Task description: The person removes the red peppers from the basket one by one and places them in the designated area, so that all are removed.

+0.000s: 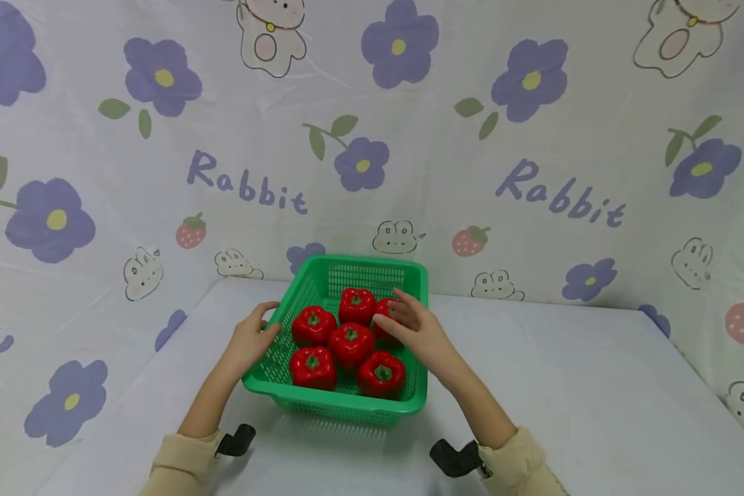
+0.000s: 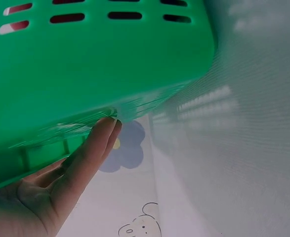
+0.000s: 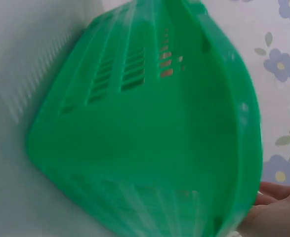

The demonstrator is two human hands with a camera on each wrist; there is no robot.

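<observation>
Right hand [image 1: 418, 331] reaches over the basket's [image 1: 353, 406] right rim, fingers loosely spread and resting on the back-right pepper [image 1: 386, 318] — at approx 10 o'clock from my wrist, touching. Left hand [image 1: 252, 339] lies flat against the left wall, fingers straight. Six peppers inside; the right hand's clearly nearer — the basket sits mid-table.

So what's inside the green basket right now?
The basket holds red peppers. Five show fully; a sixth at the back right is mostly covered by the right hand. Whatever lies under the peppers is hidden. The left hand touches the basket's left rim.
</observation>
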